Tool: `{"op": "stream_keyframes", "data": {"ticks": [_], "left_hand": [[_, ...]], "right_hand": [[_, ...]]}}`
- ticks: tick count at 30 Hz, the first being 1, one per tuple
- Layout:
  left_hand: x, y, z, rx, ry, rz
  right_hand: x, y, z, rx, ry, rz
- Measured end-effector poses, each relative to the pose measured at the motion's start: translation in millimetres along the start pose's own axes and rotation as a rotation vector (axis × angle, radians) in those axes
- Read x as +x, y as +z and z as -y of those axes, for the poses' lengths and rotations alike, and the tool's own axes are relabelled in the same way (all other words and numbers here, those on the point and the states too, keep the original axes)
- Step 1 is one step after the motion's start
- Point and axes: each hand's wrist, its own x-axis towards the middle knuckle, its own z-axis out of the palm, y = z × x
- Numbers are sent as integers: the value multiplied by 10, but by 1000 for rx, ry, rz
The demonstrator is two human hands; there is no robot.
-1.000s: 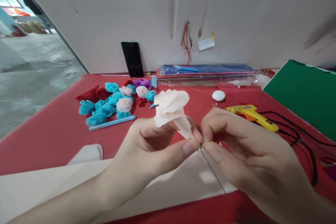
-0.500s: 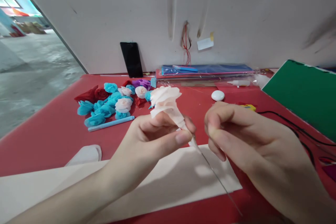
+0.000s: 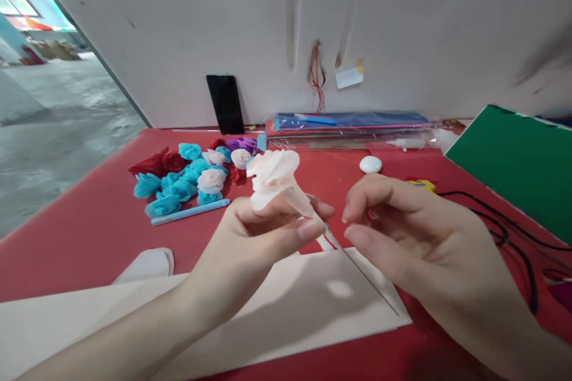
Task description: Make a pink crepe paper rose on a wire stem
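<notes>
My left hand [image 3: 254, 250] is closed on the base of a pale pink crepe-paper flower [image 3: 274, 175], thumb and fingers pinching where the petals gather. From that base a thin wire stem [image 3: 370, 284] slants down to the right, and a loose paper tip hangs beside it. Just right of the stem, my right hand [image 3: 415, 244] is raised, with a small gap between its curled index finger and thumb. Nothing shows between those fingertips. Underneath both hands lies a long cream paper sheet [image 3: 250, 333].
Blue, pink, red and purple paper flowers [image 3: 179, 184] lie at the left beside a light-blue pen [image 3: 190, 212]. A phone [image 3: 226, 104] leans on the wall. Plastic-wrapped paper [image 3: 357, 122], a white round object [image 3: 370, 164], a green board [image 3: 518, 166] and black cables [image 3: 513, 235] are around.
The flower has turned, showing its petals from another side. My right hand's thumb and index finger have parted from a pinch. The wire's lower end has shifted up and left.
</notes>
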Motion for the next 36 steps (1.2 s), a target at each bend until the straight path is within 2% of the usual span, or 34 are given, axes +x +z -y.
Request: {"op": "stream_keyframes", "data": {"ticks": [7,15,18,21,24,27,33,36], "left_hand": [[35,-36,11,143,72,-34],[32,-21,-39,289,98,-120],[48,-15,-76,543,213,-178],[58,-47,-95,834,423,-214],[61,-92,-97,1003,623,-136],[62,-107,-98,1117,737,-16],[78,-85,-105,1211,787,10],[93,-93,-113,1235,807,8]], "right_hand": [[53,4,-33,95,77,-15],[91,-3,-44,-84,-49,9],[98,-5,-106,-150,-100,78],[107,11,-192,-251,-260,203],[130,37,-283,-312,-442,203],[163,54,-388,-265,-571,199],[188,59,-573,-204,-514,273],[195,54,-579,-246,-548,270]]}}
